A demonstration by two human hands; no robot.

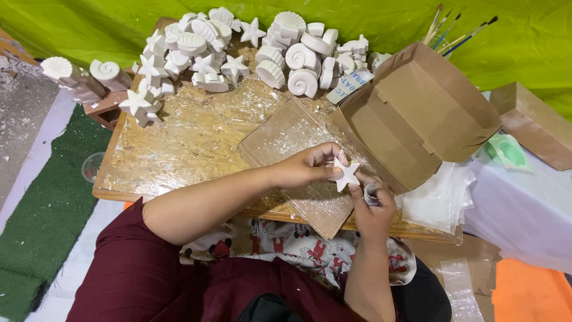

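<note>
At lower centre, the left hand (307, 167) pinches 1 white plaster starfish (345, 175) by its upper arms. The right hand (372, 206) touches the star's lower arm with a fingertip while curling around a small dark object (371, 194), too hidden to identify. Beneath lies 1 clear plastic sheet (286, 140) on the chipboard table (179, 143). At right, 1 open cardboard box (417, 113) shows no contents. Farther up, a heap of white shell and star casts (250, 50) overlaps too much to count. About 6 paintbrushes (453, 33) poke up behind the box.
</note>
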